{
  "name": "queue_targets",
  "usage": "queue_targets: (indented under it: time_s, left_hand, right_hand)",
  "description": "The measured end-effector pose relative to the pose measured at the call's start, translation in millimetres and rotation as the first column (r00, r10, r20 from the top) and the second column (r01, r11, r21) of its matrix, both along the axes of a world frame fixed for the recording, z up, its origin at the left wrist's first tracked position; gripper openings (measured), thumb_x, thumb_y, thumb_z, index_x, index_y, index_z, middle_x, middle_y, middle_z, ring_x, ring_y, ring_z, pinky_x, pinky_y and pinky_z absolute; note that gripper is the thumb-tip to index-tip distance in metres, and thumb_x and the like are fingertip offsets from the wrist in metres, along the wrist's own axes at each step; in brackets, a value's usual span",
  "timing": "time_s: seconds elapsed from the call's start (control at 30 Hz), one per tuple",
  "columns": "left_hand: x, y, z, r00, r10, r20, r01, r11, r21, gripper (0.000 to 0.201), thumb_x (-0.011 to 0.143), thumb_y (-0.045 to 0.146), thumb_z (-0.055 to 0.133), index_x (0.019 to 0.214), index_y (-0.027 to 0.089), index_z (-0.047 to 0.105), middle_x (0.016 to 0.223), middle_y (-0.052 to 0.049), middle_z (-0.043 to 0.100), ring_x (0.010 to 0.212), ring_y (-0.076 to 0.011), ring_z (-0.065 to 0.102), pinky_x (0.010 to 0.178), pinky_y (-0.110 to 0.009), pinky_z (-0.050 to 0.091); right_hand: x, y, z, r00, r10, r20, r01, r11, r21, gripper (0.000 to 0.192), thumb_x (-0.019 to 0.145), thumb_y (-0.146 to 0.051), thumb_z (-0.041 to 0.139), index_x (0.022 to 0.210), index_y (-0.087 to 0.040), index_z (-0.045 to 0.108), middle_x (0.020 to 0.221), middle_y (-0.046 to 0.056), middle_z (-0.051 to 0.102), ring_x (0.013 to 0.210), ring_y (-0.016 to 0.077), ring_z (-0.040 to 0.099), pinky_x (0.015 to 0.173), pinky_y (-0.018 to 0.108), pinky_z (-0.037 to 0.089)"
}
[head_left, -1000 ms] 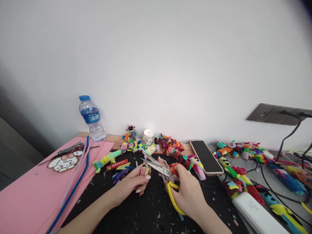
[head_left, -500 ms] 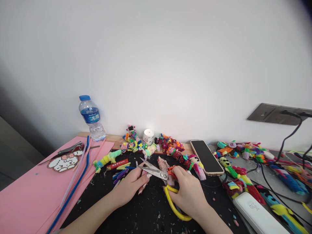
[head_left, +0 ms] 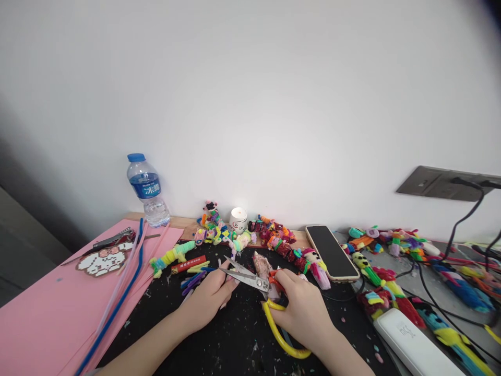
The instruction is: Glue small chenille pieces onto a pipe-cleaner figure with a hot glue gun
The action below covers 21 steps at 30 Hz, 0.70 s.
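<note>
Scissors (head_left: 254,279): blades parted, yellow handles gripped in my right hand (head_left: 303,313). My left hand (head_left: 209,297) pinches a small piece, mid-desk (head_left: 235,344).

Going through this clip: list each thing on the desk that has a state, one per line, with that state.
scissors: blades open, held by right hand
left hand: curled beside the blades; what it holds is hidden
water bottle: upright, capped
candle: lit
phone: screen dark, lying flat
wall socket: cables plugged in
</note>
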State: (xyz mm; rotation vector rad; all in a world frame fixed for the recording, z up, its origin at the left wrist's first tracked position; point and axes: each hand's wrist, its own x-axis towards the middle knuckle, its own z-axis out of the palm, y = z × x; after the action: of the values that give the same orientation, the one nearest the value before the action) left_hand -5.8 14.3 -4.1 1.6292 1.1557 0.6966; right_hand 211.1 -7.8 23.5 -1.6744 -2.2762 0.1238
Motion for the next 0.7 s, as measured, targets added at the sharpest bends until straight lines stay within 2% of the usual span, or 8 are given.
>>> queue_targets:
  time_s: [0.3,0.4,0.57,0.7]
  left_hand:
    - [0.2,-2.3,3.3,1.0,0.009,-0.021,-0.008,1.0,0.02,0.031,0.09,0.049,0.034,0.075,0.022,0.038,0.057,0.007,0.04,0.054,-0.0132,0.039,0.058,-0.027,0.034]
    - [1.0,-3.0,7.0,1.0,0.009,-0.011,-0.008,1.0,0.005,0.03,0.09,0.049,0.035,0.078,0.022,0.039,0.059,0.007,0.04,0.055,-0.0129,0.037,0.057,-0.026,0.035]
    - [1.9,-5.3,11.6,0.997,0.053,0.053,-0.054,0.999,0.005,0.03,0.087,0.049,0.042,0.094,0.021,0.047,0.061,0.006,0.042,0.055,-0.0134,0.038,0.055,-0.025,0.035]
    - [0.4,-7.0,11.2,0.995,0.055,0.086,-0.056,0.998,0.007,0.03,0.089,0.048,0.037,0.092,0.02,0.047,0.058,0.006,0.042,0.055,-0.0135,0.039,0.059,-0.026,0.037]
  right_hand:
    - [0.0,0.4,2.8,0.999,-0.005,0.034,0.005,1.0,0.002,0.007,0.065,-0.017,0.054,0.07,-0.022,0.054,0.073,-0.001,0.062,0.064,0.016,0.057,0.053,0.025,0.024]
    - [1.8,0.7,0.6,0.999,-0.005,0.043,0.005,1.0,-0.009,0.006,0.067,-0.017,0.056,0.066,-0.021,0.053,0.068,-0.002,0.062,0.061,0.0155,0.057,0.052,0.025,0.023]
    - [2.1,0.9,-2.3,0.998,-0.063,-0.027,0.062,0.998,-0.019,0.014,0.074,-0.032,0.06,0.075,-0.021,0.052,0.071,0.001,0.063,0.065,0.0191,0.058,0.055,0.026,0.03]
    - [0.4,0.8,-0.6,0.986,-0.077,-0.147,0.074,0.997,-0.027,0.025,0.072,-0.027,0.06,0.094,-0.019,0.05,0.086,0.004,0.064,0.077,0.0217,0.059,0.064,0.028,0.039]
